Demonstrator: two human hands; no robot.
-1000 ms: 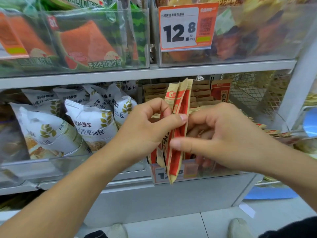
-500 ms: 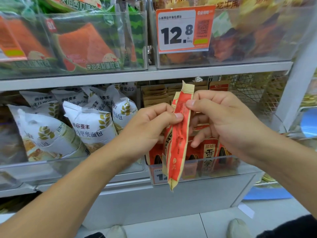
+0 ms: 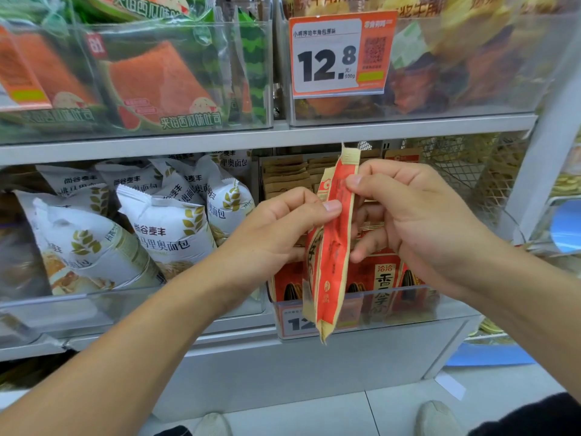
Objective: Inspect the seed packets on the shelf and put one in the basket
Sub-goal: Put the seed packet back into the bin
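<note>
A red and tan seed packet (image 3: 331, 262) hangs edge-on in front of the lower shelf, held between both hands. My left hand (image 3: 276, 234) pinches its left side with the thumb near the top. My right hand (image 3: 418, 215) grips the upper part with thumb and forefinger. A second packet edge (image 3: 309, 278) shows just behind on the left, also in my left hand. More seed packets (image 3: 385, 278) stand in the clear bin (image 3: 408, 305) below my hands. No basket is in view.
White bread bags (image 3: 163, 234) fill the bin to the left. The upper shelf holds clear bins of watermelon toast packs (image 3: 163, 86) and a 12.8 price tag (image 3: 339, 55). A wire mesh panel (image 3: 471, 171) and white post (image 3: 540, 171) stand right. My shoes show on the floor.
My right hand has risen from low beside the packets to grip the top of one. The packet has been drawn upward and stands apart from the other, and the bin's packets show below.
</note>
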